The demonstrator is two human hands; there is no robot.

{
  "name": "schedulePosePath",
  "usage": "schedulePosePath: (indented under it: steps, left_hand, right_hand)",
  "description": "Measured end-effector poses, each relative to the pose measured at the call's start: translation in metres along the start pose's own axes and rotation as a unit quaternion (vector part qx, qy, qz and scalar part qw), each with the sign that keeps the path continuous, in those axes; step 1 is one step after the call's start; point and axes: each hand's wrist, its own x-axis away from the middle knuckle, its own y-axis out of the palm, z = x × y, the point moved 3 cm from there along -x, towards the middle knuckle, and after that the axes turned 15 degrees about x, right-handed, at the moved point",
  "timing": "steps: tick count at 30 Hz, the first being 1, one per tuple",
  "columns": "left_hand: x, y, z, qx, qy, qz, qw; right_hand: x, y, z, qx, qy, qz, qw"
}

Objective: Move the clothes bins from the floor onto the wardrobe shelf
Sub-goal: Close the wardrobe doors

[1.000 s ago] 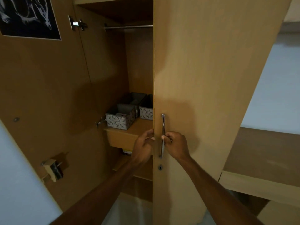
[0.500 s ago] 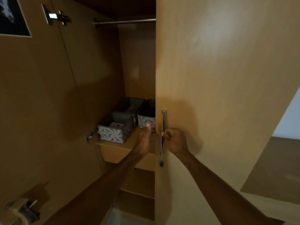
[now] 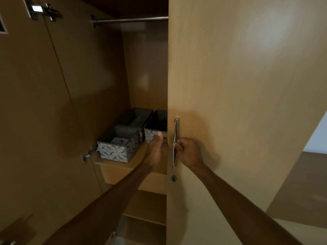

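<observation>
Bins sit on the wardrobe shelf point(image 3: 123, 165), three of them that I can make out: a patterned grey front bin point(image 3: 117, 146) at the left near the shelf's front edge, a darker rear bin point(image 3: 136, 119) behind it, and a right bin point(image 3: 155, 128) half hidden by the closed door point(image 3: 238, 103). I see my left hand point(image 3: 156, 149) reaching in over the shelf, thumb up, fingers curled round the inner edge of that door just in front of the right bin's patterned face; whether the fingertips touch the bin I cannot tell. The front bin lies just to the left of that hand, apart from it. My right hand point(image 3: 189, 152) is clenched around the slim metal handle point(image 3: 175, 144) on the door's outer face, above the keyhole point(image 3: 174, 178). Inside the front bin lies a pale folded item point(image 3: 120, 141) bearing a small dark star mark; no lettering on it is legible to me. No readable writing shows on the bins, only a leaf-like print. A hanging rail point(image 3: 131, 19) crosses the top of the open compartment, and hinges point(image 3: 43, 10) show on the open left door point(image 3: 35, 103).
</observation>
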Motion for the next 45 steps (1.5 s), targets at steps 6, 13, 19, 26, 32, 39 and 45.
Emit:
schedulePosePath:
  steps: [6, 13, 19, 26, 32, 39, 45]
  left_hand:
    - [0.009, -0.009, -0.004, -0.004, 0.021, 0.018, 1.0]
    - [0.073, -0.059, -0.013, -0.003, 0.033, 0.129, 0.991]
    - [0.17, -0.118, -0.005, -0.016, 0.025, 0.237, 0.971]
    - [0.307, -0.204, 0.024, -0.093, 0.029, 0.356, 0.929]
    - [0.382, -0.261, 0.089, -0.146, 0.069, 0.449, 0.879]
    - [0.362, -0.309, 0.156, -0.216, 0.107, 0.501, 0.831]
    - [0.311, -0.328, 0.173, -0.189, 0.105, 0.495, 0.842]
  right_hand:
    - [0.013, -0.007, -0.008, -0.053, 0.01, -0.028, 0.998]
    - [0.068, -0.003, -0.01, -0.073, 0.045, -0.024, 0.996]
    - [0.127, 0.037, -0.05, -0.085, 0.019, -0.129, 0.988]
    - [0.195, 0.071, -0.155, -0.167, -0.043, -0.244, 0.954]
    - [0.22, 0.091, -0.259, -0.22, -0.116, -0.304, 0.92]
    - [0.191, 0.108, -0.359, -0.254, -0.187, -0.294, 0.902]
    - [0.158, 0.122, -0.397, -0.264, -0.221, -0.274, 0.898]
